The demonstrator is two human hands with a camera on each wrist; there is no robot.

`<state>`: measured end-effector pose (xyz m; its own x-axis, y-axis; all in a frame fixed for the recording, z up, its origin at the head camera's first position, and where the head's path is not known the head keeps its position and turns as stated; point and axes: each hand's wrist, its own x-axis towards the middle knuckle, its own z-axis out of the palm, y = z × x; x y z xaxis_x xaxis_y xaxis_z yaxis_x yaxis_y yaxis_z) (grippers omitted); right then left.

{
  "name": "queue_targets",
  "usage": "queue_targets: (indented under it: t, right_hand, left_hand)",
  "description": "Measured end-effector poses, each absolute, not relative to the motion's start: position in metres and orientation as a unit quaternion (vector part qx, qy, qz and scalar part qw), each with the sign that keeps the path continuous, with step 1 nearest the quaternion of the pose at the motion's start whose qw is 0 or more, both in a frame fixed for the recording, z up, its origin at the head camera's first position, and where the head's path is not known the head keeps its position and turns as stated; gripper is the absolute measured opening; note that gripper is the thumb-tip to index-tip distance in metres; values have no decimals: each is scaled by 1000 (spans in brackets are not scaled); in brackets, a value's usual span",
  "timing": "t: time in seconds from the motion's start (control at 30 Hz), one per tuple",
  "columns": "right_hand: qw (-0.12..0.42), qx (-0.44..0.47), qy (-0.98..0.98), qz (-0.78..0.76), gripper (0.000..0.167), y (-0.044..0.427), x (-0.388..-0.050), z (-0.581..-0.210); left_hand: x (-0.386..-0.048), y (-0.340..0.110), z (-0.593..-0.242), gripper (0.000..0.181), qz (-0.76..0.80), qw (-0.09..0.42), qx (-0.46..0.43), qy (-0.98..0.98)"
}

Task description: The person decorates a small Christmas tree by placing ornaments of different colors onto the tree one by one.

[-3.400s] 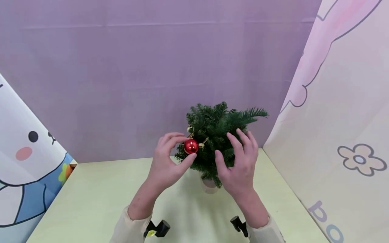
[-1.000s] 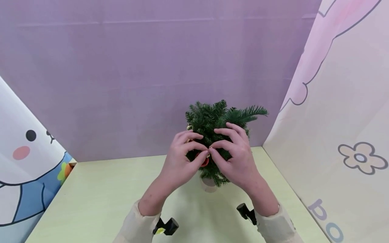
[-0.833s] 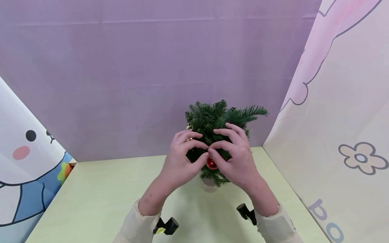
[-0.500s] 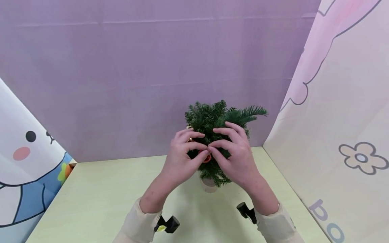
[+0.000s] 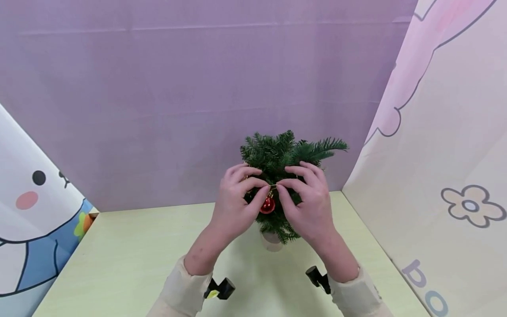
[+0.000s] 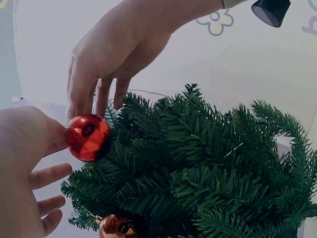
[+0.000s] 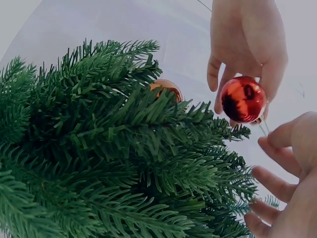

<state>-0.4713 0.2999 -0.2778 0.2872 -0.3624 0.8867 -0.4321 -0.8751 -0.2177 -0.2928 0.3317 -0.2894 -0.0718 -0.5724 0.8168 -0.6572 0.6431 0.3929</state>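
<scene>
A shiny red bauble (image 5: 267, 205) with a gold cap hangs in front of a small green Christmas tree (image 5: 277, 149). Its thin gold string (image 5: 273, 185) stretches between both hands' fingertips. Thumb and index finger of my left hand (image 5: 236, 200) pinch the left end, just above the cap. My right hand (image 5: 310, 204) pinches the string's other end, its remaining fingers spread near the branches. In the right wrist view the red bauble (image 7: 243, 99) dangles beside the needles, with the string (image 7: 264, 130) running to the right fingertips.
A copper-gold bauble (image 6: 119, 227) hangs on the tree's left side; the right wrist view shows an orange-gold bauble (image 7: 168, 89) behind branches. The tree's pale pot (image 5: 272, 242) stands on a light yellow table (image 5: 138, 255). A purple backdrop (image 5: 178, 110) rises behind.
Both hands came together at the bauble, which swung down from the left hand's grasp to hang by its string. Lately the fingertips have drawn slightly apart, showing the string between them.
</scene>
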Motion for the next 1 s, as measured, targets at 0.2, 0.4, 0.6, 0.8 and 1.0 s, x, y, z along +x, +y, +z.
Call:
queue_targets:
  t: [0.2,0.4,0.6,0.8,1.0]
  right_hand:
    - [80,798,-274,530,11,301,-466,-275]
    - [107,799,-295,512,11,303,-463,-272]
    - [116,797,-308,506,10,304,-462,-271]
    - [128,791,-320,505,11,303,-463,-272]
    - [134,785,-333,504,12,302,-462,-271]
  left_hand:
    - [-294,328,-289,10,124,513,427,-734]
    - [-296,326,-289,6,136,512,431,-730]
    - [-297,325,-288,8,139,518,445,-717]
    - [-299,323,-288,7,157,520,440,-715]
    - [-300,322,-287,8,182,507,441,-718]
